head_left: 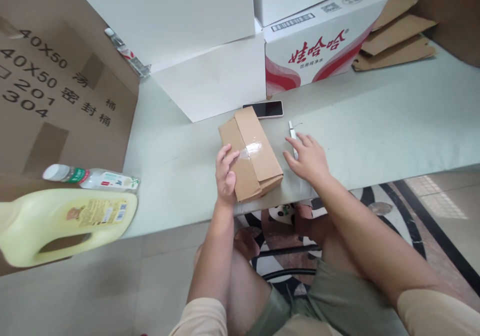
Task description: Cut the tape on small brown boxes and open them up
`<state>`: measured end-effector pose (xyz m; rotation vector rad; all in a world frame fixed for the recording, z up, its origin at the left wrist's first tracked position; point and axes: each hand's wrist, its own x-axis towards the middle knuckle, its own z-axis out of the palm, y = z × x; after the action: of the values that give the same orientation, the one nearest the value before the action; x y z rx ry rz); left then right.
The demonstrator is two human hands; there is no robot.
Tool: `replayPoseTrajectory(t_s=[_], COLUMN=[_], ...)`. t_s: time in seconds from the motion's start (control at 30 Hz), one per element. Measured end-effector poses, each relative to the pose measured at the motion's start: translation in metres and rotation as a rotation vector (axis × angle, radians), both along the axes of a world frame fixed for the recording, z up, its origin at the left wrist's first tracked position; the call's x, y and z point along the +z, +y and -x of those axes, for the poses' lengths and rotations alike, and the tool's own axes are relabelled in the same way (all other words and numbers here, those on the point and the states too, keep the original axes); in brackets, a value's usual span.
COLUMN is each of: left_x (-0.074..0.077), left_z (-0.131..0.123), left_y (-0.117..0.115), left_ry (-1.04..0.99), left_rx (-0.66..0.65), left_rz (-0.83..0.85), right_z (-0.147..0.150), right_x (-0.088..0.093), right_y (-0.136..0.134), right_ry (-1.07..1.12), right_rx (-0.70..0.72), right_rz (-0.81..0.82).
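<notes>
A small brown cardboard box (250,156) sits at an angle near the table's front edge, with clear tape across its top seam. My left hand (226,178) grips its left side, with fingers bent over the top face. To the right of the box lies a slim white and silver tool (292,132) that looks like a box cutter. Over its lower part hovers my right hand (308,156), fingers apart and thumb pointing toward the box. Part of the tool is hidden by that hand, and whether the fingertips touch it I cannot tell.
Behind the box lies a phone (268,109). White cartons (221,73) and a red-and-white water carton (318,51) stand at the back. On the left are a large brown carton (86,121), a plastic bottle (93,177) and a yellow jug (112,211). Cardboard pieces (397,36) lie back right.
</notes>
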<state>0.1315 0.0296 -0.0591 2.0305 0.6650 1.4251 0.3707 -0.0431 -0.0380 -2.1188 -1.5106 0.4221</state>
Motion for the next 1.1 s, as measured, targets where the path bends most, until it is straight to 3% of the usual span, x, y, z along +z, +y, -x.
replayPoseTrajectory(t_s=[0.1,0.27,0.4,0.6,0.77,0.87,1.0,1.1], left_x=[-0.001,-0.002,-0.005,-0.006,-0.005,-0.004,-0.001,0.002], left_z=[0.000,-0.004,-0.006,-0.004,-0.002,-0.002,-0.008,-0.016], left_y=[0.001,0.000,-0.002,-0.003,-0.003,-0.004,-0.006,-0.010], left_ry=[-0.010,-0.009,0.008,0.046,0.111,0.091,0.075,0.077], left_rx=[0.002,0.015,0.023,0.042,0.089,0.069,0.063,0.101], left_rz=[-0.007,-0.020,-0.042,-0.015,-0.035,-0.040,-0.046,-0.084], right_z=[-0.010,-0.015,-0.004,0.018,0.003,-0.007,-0.014,-0.013], right_x=[0.003,0.022,0.029,0.019,0.014,0.015,0.019,0.024], right_y=[0.002,-0.004,-0.013,-0.022,-0.019,-0.017,-0.018,-0.018], right_ry=[-0.265,-0.227,-0.228,-0.241,-0.222,0.092,0.898,1.077], right_rx=[-0.048,-0.097,-0.086,0.119,0.011,-0.088,-0.055,0.001], right_rz=[0.251,0.410,0.413,0.323,0.407,0.224,-0.207,-0.466])
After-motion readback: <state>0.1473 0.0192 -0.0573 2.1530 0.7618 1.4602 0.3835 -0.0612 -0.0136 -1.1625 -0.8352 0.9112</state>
